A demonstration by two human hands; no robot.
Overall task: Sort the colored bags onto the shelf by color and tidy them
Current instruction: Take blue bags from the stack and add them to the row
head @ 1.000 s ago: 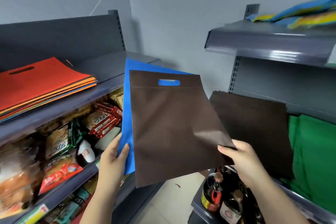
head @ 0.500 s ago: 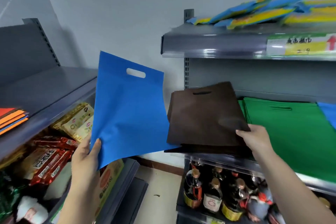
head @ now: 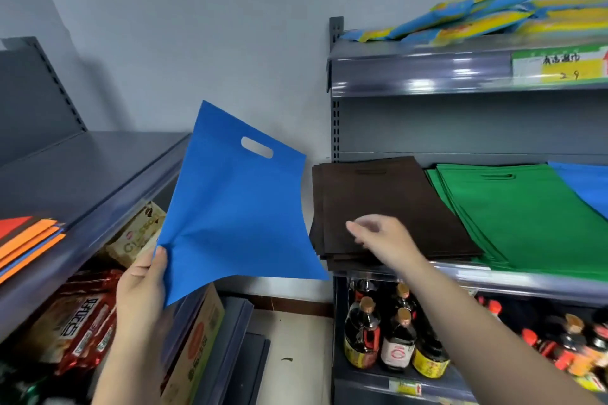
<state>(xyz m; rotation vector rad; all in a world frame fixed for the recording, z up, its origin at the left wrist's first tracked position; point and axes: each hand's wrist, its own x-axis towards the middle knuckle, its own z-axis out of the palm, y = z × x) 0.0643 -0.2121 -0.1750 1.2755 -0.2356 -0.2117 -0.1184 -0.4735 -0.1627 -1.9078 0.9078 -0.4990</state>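
Note:
My left hand (head: 143, 276) pinches the lower left corner of a blue bag (head: 237, 204) and holds it up between the two shelf units. A stack of brown bags (head: 378, 194) lies flat at the left end of the right shelf (head: 493, 279). My right hand (head: 385, 240) hovers blurred over the stack's front edge, fingers loosely spread, holding nothing. Beside the brown stack lie a green bag stack (head: 513, 214) and then a blue stack (head: 585, 187) at the right edge. A mixed pile of red, orange and blue bags (head: 26, 240) sits on the left shelf.
Sauce bottles (head: 394, 339) stand on the shelf under the bags. Blue and yellow packets (head: 460, 16) lie on the top right shelf. Snack packs (head: 82, 322) and a cardboard box (head: 194, 348) fill the lower left shelves. The left shelf top (head: 82, 174) is grey metal.
My right hand laid the brown bag on the brown stack and let go of it. The view swung right, and my left hand kept the blue bag raised.

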